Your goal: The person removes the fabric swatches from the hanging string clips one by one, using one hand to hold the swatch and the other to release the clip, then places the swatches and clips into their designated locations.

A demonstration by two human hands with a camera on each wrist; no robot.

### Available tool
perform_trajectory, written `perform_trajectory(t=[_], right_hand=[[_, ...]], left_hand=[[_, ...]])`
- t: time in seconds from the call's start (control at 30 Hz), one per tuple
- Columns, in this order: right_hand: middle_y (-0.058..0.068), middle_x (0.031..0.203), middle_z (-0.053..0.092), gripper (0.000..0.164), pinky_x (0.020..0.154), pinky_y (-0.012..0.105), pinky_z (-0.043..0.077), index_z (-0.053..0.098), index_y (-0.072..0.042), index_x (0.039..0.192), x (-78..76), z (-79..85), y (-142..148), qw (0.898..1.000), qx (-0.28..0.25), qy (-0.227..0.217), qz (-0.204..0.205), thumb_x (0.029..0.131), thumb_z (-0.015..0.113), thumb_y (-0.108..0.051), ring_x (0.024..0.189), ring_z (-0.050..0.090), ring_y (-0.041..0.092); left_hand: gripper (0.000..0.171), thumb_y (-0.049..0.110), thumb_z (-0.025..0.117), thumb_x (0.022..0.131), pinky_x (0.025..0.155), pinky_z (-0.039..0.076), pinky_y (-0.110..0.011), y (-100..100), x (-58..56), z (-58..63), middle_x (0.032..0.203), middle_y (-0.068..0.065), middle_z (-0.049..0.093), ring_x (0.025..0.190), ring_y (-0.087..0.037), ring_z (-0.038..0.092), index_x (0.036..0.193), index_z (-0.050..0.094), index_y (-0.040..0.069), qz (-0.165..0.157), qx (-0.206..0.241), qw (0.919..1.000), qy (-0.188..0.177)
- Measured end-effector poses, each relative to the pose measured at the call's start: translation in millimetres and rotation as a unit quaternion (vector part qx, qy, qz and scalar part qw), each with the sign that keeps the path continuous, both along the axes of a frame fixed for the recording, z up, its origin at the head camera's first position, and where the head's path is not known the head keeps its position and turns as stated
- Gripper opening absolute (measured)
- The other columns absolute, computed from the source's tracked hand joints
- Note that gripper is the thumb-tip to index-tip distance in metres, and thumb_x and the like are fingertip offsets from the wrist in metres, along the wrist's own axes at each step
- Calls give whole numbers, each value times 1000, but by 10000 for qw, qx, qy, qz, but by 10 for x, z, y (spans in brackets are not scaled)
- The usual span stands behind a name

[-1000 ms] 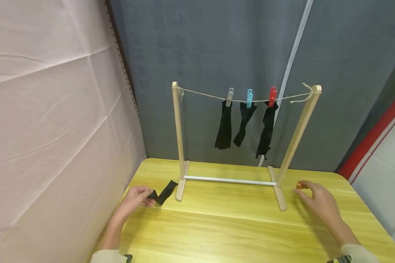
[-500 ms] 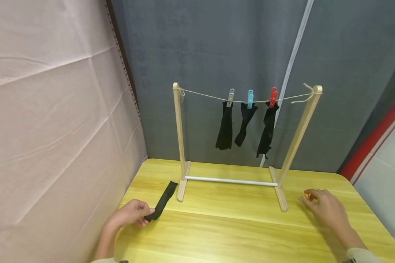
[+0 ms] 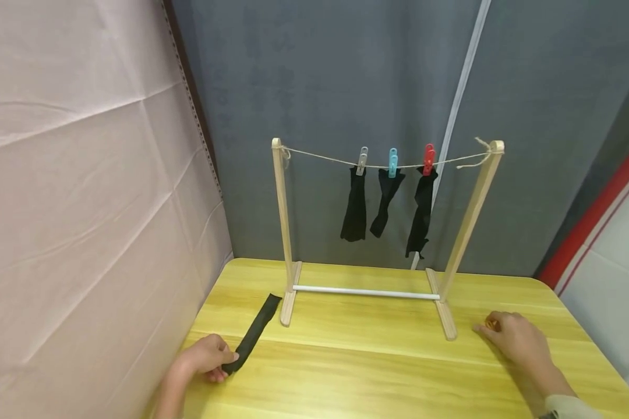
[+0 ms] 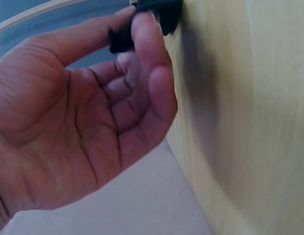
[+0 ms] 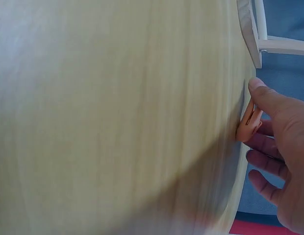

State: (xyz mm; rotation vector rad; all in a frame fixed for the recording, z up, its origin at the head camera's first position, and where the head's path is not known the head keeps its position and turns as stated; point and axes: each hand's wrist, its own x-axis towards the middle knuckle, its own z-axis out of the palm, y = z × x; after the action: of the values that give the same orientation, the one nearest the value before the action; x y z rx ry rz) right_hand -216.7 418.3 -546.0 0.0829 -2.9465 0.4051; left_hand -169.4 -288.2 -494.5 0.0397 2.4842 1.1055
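My left hand [image 3: 207,353] comes in from the near left, thumb pointing right, and pinches the near end of a long, narrow black cloth strip [image 3: 255,333] between thumb and fingers; the other fingers are bent in toward my palm. My right hand [image 3: 520,337] is at the right, back of the hand up in the head view, thumb and forefinger pinching a small orange clothespin [image 5: 247,128], with the remaining fingers loosely bent. That hand hides most of the clothespin from above.

The strip lies nearly straight, its long axis running from near left to far right, with its far end just beside the left wooden foot [image 3: 288,308] of a pale wooden drying rack [image 3: 472,221].

My left forearm is close to the table's left edge, next to a pale pink cloth wall [image 3: 84,203]. A wide stretch of the yellow wood-grain table [image 3: 356,349] runs between my hands, on the near side of the rack's white rod [image 3: 367,292]. The rounded far right corner lies beyond my right hand. On the twine line [image 3: 320,156], grey, blue and red clothespins [image 3: 393,163] hold three black cloth pieces [image 3: 354,212].
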Motion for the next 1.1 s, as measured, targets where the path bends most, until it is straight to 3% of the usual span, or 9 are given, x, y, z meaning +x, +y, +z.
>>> perform_trajectory(t=[0.1,0.27,0.53,0.73,0.8,0.9,1.0,1.1], right_hand=[[-3,74,61,43,51,33,38,71,-17,90,-7,-1,16,9999,25,-144,-41,97,69,-59,66,50,15],[-2,79,65,45,51,35,41,74,-14,96,-9,-3,21,9999,96,-104,-30,95,72,-59,68,54,15],[-4,76,61,40,50,33,38,72,-15,93,-10,-20,21,10000,42,-6,-6,93,76,-55,66,50,15],[0,83,69,46,52,38,47,75,-10,100,-3,-2,65,10000,-19,-41,-40,93,76,-56,71,59,16],[1,84,69,48,52,39,47,75,-10,101,-7,5,72,10000,-20,-87,-40,93,76,-57,72,60,16],[1,80,63,47,53,36,43,71,-10,96,-23,6,54,9998,-70,-161,4,92,77,-57,71,56,17],[11,86,68,57,56,43,49,71,-4,104,-29,22,25,9998,-164,-91,14,90,78,-58,76,63,27],[28,111,71,74,70,60,57,67,6,123,-8,69,-8,9997,-203,89,-32,90,78,-59,97,69,46]], left_hand=[[25,15,73,99,56,59,-29,33,25,-4,66,-9,68,53,-13,63,79,68,0,349,-424,9983,169],[28,16,78,94,51,55,-25,85,44,1,63,-7,65,48,-12,59,72,66,5,842,-1230,9880,395],[36,26,82,91,48,45,-25,60,39,26,60,-7,61,50,-16,59,69,62,6,857,-2033,9718,833],[45,36,75,97,54,40,-31,58,3,41,63,-2,44,57,-17,44,68,52,10,1094,-2019,9682,987],[47,41,70,100,56,43,-34,49,-7,48,68,-8,52,61,-20,48,75,57,3,1128,-2010,9681,987],[67,52,63,102,67,54,-44,25,-26,65,92,-29,66,75,-31,61,101,62,-15,1180,-2080,9660,985],[91,60,59,102,86,58,-57,20,-52,91,123,-46,60,99,-49,67,128,49,-26,1218,-2048,9653,1071],[96,62,57,103,99,54,-65,69,-94,110,136,-49,53,121,-61,60,139,40,-26,1220,-1874,9672,1208]])
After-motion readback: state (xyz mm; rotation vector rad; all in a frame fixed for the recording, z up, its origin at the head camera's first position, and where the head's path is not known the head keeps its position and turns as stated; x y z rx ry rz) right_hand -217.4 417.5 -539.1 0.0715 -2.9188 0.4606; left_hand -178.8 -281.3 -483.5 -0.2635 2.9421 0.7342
